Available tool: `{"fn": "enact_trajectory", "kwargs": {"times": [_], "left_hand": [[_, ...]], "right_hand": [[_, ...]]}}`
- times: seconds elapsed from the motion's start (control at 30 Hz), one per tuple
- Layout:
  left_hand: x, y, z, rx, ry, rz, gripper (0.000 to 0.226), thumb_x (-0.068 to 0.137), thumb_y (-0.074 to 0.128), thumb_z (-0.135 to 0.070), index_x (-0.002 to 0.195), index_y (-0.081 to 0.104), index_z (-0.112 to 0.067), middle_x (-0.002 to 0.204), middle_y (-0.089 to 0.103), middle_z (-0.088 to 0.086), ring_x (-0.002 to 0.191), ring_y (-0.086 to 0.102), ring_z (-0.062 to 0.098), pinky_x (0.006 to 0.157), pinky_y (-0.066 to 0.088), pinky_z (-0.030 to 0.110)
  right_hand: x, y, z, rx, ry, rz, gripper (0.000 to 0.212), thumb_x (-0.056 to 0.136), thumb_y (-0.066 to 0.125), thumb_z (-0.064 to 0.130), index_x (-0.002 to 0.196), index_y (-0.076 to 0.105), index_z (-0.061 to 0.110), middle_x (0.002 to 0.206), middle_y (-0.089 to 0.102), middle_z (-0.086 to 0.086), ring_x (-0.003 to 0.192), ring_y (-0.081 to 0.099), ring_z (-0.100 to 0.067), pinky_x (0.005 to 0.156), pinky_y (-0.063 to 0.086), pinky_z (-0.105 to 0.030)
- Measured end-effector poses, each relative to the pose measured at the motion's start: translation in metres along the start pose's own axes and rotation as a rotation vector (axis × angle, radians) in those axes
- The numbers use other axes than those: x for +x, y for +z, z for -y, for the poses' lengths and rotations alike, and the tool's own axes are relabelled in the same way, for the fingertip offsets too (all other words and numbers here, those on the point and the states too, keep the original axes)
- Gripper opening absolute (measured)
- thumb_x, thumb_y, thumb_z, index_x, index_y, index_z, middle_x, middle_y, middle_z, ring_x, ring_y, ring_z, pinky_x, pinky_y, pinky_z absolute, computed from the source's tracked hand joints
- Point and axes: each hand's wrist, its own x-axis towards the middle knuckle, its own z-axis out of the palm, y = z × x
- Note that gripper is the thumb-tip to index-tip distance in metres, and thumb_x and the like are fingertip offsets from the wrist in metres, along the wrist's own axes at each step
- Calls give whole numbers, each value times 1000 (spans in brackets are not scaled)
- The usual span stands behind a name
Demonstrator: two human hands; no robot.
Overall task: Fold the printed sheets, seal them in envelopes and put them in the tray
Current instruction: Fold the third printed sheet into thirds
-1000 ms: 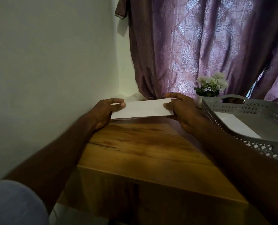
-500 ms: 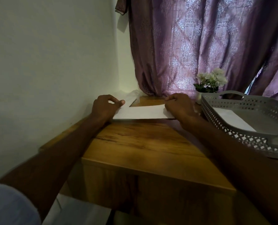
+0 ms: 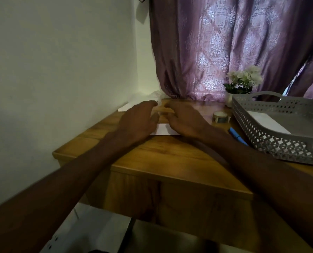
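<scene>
2 flat hands on envelope

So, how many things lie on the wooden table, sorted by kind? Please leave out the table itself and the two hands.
White paper items: 3 (envelope under the hands, envelope in the tray, stack at the wall)
Tape roll: 1
Blue pen: 1
Grey tray: 1
Flower pot: 1
Total: 7

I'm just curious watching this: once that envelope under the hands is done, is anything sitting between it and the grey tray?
Yes. A roll of tape and a blue pen lie on the table between the envelope and the tray. Both are low, so lifting the envelope over the tray's raised wall should probably clear them.
</scene>
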Motion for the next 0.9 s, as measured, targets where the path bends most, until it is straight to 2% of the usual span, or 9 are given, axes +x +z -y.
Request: {"fn": "enact_trajectory", "kwargs": {"times": [0.07,0.13,0.17,0.23,0.3,0.4,0.6,0.73,0.9], "left_hand": [[-4,3,-1,-5,-42,279,52,110,36,-43,155,40,-16,157,48,7,140,49,26,116,37,40],[-3,4,0,49,-98,476,52,111,27,-49,151,41,-19,157,47,8,139,48,27,116,36,47],[-2,5,-1,80,-113,513,52,111,24,-50,149,43,-20,156,47,8,138,48,26,115,36,49],[0,4,-3,125,-127,534,54,110,21,-51,151,40,-21,160,42,7,143,43,26,117,33,52],[-2,3,-6,162,-132,554,57,111,19,-49,160,29,-21,169,27,5,154,28,24,124,23,51],[-4,1,-3,203,-166,576,59,112,18,-46,165,15,-22,174,12,1,159,14,21,128,13,48],[-16,-4,11,316,-371,547,72,106,13,-60,166,9,-20,175,4,4,160,7,24,127,7,55],[-28,-13,10,334,-452,516,73,106,12,-59,166,7,-18,175,1,6,161,4,26,127,0,57],[-32,-15,7,333,-475,506,71,107,12,-54,166,5,-16,174,-4,7,161,1,27,127,-7,58]], "right_hand": [[-4,5,6,20,12,173,57,103,33,41,155,38,18,157,45,-5,142,43,-24,117,34,-43],[-8,8,9,-19,15,317,52,109,27,42,156,35,20,160,41,-3,145,39,-22,119,29,-42],[-9,9,9,-46,16,367,51,110,23,44,154,37,23,159,42,-2,145,38,-21,119,27,-42],[-8,10,6,-96,19,416,55,109,16,50,156,33,28,162,37,3,150,32,-18,121,22,-45],[-8,11,1,-151,41,433,60,107,12,55,161,22,29,168,23,6,155,20,-15,125,13,-48],[-5,13,-1,-214,55,450,59,108,13,52,163,15,29,171,11,7,157,11,-14,126,8,-49],[-3,2,-14,-237,111,517,60,109,18,49,164,8,27,172,3,5,157,6,-14,127,4,-48],[-7,-2,-16,-250,130,504,62,108,16,51,164,6,25,172,1,5,157,5,-15,126,2,-48],[-10,-7,-13,-220,143,493,62,109,16,52,164,7,24,172,1,4,157,3,-15,126,3,-48]]}}
